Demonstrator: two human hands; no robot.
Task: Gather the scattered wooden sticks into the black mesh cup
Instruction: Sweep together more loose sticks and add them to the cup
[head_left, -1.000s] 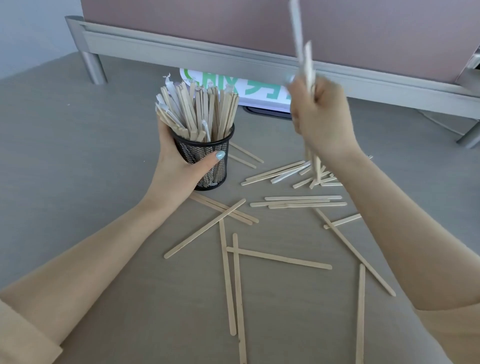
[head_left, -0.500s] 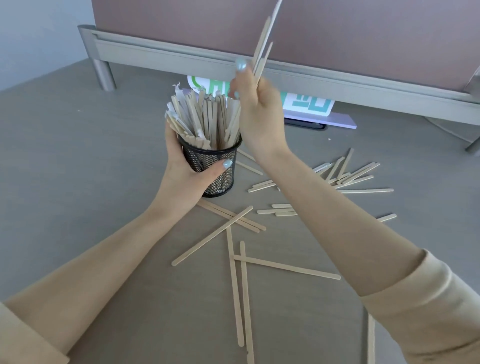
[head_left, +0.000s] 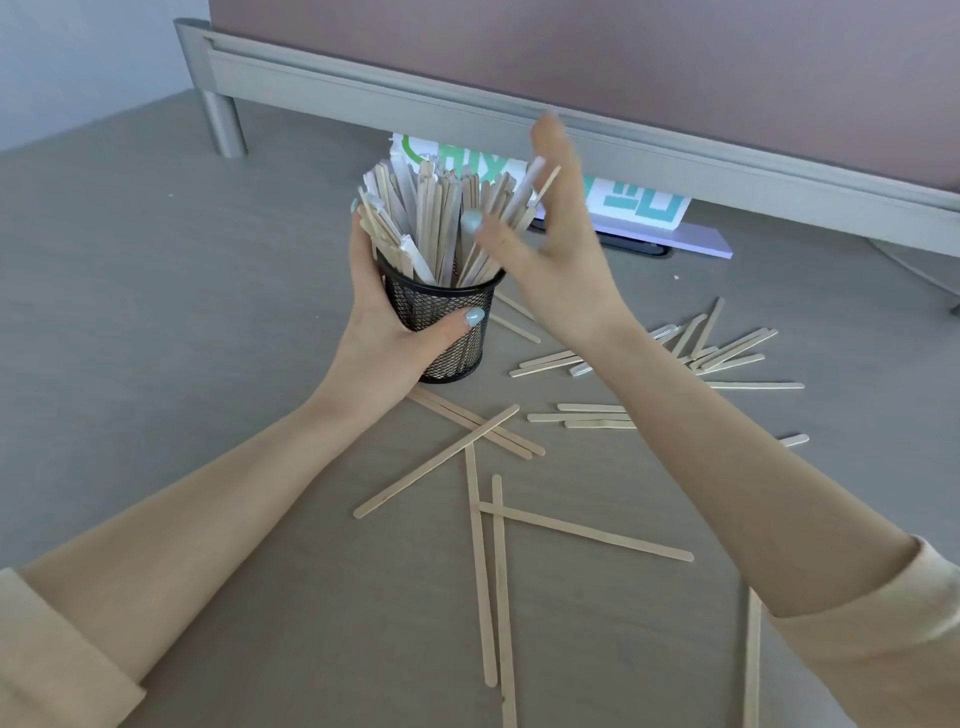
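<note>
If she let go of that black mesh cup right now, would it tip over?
Possibly. The black mesh cup is crammed with tall sticks fanning well above its rim, so it looks top-heavy. Her left hand grips it, hinting it needs steadying. Thin mesh probably adds little weight.

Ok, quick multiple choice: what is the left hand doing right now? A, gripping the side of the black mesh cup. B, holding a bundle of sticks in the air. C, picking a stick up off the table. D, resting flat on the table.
A: the left hand is wrapped around the black mesh cup, thumb across its front, while the cup stands on the table.
</note>
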